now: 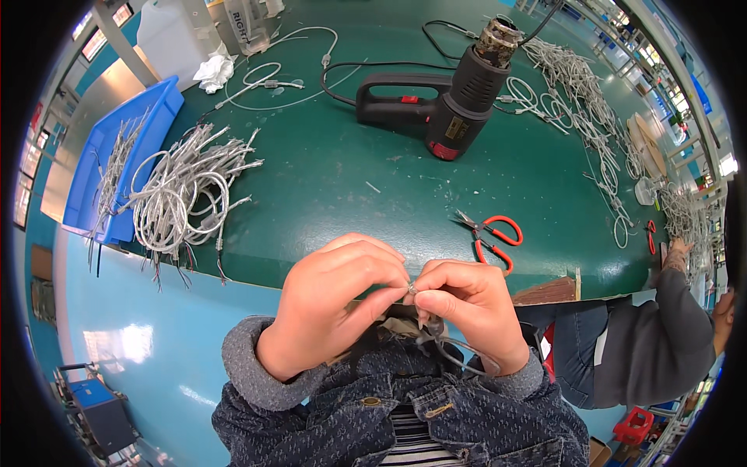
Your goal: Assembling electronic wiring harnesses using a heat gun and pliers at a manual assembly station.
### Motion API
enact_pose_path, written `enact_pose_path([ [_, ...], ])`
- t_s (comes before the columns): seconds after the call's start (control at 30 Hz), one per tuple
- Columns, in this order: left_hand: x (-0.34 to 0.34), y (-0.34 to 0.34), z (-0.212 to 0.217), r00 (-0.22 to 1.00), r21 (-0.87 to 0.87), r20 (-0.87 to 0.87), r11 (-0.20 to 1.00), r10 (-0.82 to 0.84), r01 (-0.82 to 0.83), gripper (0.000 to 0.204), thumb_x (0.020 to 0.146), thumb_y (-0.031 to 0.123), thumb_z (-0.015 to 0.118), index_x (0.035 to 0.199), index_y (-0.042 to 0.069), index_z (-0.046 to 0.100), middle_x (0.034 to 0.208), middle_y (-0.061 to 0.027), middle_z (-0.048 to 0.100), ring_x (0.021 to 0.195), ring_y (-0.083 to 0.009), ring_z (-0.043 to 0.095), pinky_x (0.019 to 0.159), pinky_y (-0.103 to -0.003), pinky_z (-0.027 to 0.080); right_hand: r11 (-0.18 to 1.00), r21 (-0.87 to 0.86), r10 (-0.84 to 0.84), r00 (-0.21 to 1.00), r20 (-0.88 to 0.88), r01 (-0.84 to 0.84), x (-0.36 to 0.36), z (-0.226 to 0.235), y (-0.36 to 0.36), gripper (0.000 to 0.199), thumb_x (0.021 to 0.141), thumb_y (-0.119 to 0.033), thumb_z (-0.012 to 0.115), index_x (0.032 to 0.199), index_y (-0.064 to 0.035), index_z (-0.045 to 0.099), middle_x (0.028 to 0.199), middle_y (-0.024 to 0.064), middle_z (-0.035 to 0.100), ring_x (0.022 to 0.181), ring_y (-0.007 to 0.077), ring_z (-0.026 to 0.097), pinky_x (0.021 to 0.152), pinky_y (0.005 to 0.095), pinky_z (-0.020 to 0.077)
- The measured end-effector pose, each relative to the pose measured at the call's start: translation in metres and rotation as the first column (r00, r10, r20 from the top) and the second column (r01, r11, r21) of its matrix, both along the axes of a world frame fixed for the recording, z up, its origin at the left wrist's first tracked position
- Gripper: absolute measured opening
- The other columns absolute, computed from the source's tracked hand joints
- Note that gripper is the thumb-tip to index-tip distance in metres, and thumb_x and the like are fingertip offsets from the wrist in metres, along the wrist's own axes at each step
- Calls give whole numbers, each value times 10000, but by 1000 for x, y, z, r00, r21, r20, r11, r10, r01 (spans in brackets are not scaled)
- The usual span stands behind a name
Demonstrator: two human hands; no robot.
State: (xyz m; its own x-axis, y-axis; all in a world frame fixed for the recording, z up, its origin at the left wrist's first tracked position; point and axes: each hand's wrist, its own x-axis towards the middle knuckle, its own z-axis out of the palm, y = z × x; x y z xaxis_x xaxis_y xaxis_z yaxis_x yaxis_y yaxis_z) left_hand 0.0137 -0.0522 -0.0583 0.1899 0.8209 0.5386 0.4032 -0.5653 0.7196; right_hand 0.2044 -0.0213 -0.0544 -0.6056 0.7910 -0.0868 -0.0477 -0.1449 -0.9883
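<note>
Over the table's front edge, my left hand (342, 300) and my right hand (471, 307) meet, thumbs and forefingers pinched together. Between the fingertips is the end of a grey shielded cable (459, 348). The rest of that cable hangs below my right hand, looping toward the wrist. The fingers cover most of the cable's end, so its wires are hard to make out. Just beyond my right hand, small scissors (492, 236) with orange-red handles lie with blades apart. A black heat gun (459, 101) rests farther back, nozzle pointing up and away.
To the left, a bundle of grey cables (187, 191) lies beside a blue bin (156, 117) holding more. A long cable pile (580, 93) runs along the right. A brown board piece (545, 291) sits at the front edge. Another person (654, 342) works at the right.
</note>
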Motion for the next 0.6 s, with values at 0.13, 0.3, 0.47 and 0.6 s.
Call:
enact_pose_path([
  [0.13,2,-1,-2,997,-56,70,998,-13,17,170,668,-71,685,793,7,600,798,-84,654,835,-258,659,710,-328,533,997,-71,-8,1000,1,8,0,0,0,51,834,40,590,824,70,630,736,66,596,626,100,557,560,221,436],
  [0.3,4,-3,-5,988,-147,153,989,10,13,139,707,-106,631,794,-7,585,805,-110,650,834,-244,660,682,-292,553,993,-118,24,998,-61,-31,2,-5,1,113,887,-57,613,874,52,643,773,39,614,664,73,557,588,217,462],
  [0.47,7,-6,-7,957,-245,286,969,36,37,124,734,-121,607,799,-20,579,820,-118,652,828,-232,659,672,-279,561,987,-158,-24,996,-87,10,-1,-2,0,83,864,-13,599,835,61,624,745,61,600,620,94,560,549,224,453],
  [0.6,8,-8,-13,933,-262,343,965,106,-13,124,753,-68,652,861,-13,626,829,-115,661,755,-194,655,602,-263,549,985,-168,-46,995,-90,31,-1,-5,0,81,858,1,591,827,70,619,719,74,591,591,110,562,518,236,460],
])
